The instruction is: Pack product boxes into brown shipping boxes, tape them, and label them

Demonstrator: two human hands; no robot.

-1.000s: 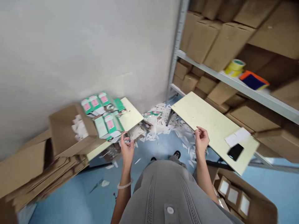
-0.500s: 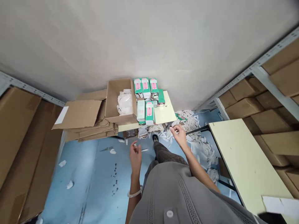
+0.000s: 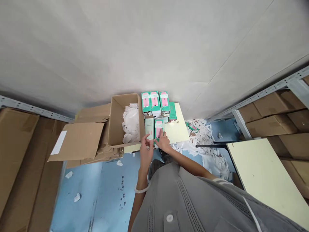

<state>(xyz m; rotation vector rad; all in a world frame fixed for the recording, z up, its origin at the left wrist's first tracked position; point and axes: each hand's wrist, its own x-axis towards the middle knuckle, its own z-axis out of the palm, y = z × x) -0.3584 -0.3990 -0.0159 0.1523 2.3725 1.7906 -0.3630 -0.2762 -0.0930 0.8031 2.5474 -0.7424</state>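
A green-and-pink box [image 3: 159, 126] lies at the table's front edge, its near end partly covered by my right hand [image 3: 163, 142]. The fingers of that hand are apart and rest on or against the box; a firm grip does not show. Just left of it is a pale green box [image 3: 149, 125]. My left hand [image 3: 146, 152] is in front of its near end, fingers loosely bent and apart, with nothing visible in them. Behind are several more green-and-pink boxes [image 3: 154, 100] in a row, plus a plain green box [image 3: 172, 111].
An open carton [image 3: 113, 122] with white paper scraps [image 3: 131, 124] stands to the left. Flattened cardboard [image 3: 79, 138] is stacked beyond it. Paper shreds [image 3: 200, 133] cover the floor at right, near a second table [image 3: 263, 174]. Shelves with cartons [image 3: 267, 106] flank both sides.
Both hands have moved forward and closer together, up to the two front boxes. The view has shifted, and my body is nearer the table.
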